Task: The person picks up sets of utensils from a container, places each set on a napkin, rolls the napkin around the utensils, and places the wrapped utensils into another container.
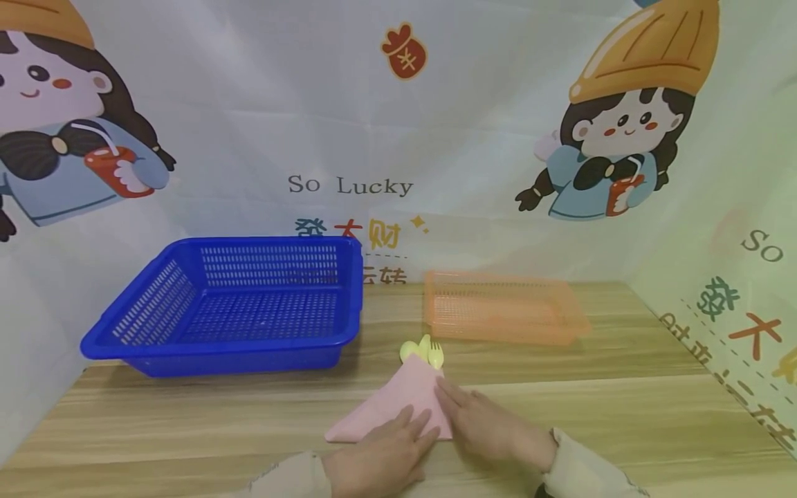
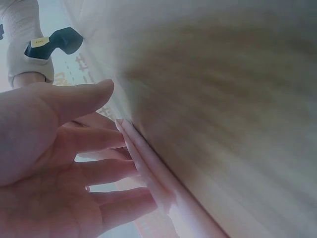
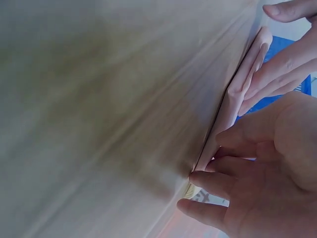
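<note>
Left hand (image 1: pixel 389 453): fingers straight, slightly apart, resting on the folded, triangular pink napkin (image 1: pixel 405 398) beneath. Right hand (image 1: pixel 488 422): fingers extended along its right edge. Pale-yellow cutlery (image 1: pixel 425 345) protrudes ahead of both.

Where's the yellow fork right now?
In the head view, the fork pokes out past the top of the pink cloth, right of the spoon and just beyond the right hand.

Staged tabletop setting, printed cartoon backdrop (image 1: pixel 473 131), wood-grain table (image 1: pixel 610 394)
</note>
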A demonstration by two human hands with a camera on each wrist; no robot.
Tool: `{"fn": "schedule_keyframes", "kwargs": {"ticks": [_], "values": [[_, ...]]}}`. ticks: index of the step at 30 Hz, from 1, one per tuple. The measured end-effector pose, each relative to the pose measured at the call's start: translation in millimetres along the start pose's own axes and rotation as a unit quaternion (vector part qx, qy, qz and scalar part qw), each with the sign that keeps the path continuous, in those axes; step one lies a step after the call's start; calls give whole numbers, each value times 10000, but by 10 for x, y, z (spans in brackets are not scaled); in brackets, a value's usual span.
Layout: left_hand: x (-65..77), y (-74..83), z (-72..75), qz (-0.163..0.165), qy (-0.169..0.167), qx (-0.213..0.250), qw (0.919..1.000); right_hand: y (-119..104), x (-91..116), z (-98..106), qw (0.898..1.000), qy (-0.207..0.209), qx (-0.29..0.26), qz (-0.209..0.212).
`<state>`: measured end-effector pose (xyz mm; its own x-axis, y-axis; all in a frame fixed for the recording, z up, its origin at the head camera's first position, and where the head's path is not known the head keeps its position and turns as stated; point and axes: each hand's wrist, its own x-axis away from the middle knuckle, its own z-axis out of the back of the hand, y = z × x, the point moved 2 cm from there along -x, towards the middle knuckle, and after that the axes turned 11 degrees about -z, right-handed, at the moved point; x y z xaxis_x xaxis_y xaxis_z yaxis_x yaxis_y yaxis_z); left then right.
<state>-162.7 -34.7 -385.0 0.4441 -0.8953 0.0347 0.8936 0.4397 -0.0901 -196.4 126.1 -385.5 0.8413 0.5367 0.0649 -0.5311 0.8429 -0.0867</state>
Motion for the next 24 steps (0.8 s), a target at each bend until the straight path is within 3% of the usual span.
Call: {"fn": "schedule_keyframes", "kwargs": {"ticks": [4, 9, 12, 18, 21, 24], "values": [[3, 1, 0, -65, 25, -93, 9999, -4, -25, 14, 9999, -43, -81, -116], [-5, -7, 4, 61, -127, 163, 9998, -118, 16, 8, 9981, -5, 572, -234], [-5, -13, 11, 270, -304, 467, 9981, -204, 69, -6, 9952, 71, 976, -48], [16, -25, 22, 366, -461, 677, 9960, -321, 188, -12, 9933, -76, 1104, 325], [33, -40, 24, 226, -378, 744, 9963, -332, 212, -20, 9916, -26, 1201, 487], [55, -61, 35, 66, -67, 571, 9983, -324, 220, -28, 9915, 73, 1191, 519]]}}
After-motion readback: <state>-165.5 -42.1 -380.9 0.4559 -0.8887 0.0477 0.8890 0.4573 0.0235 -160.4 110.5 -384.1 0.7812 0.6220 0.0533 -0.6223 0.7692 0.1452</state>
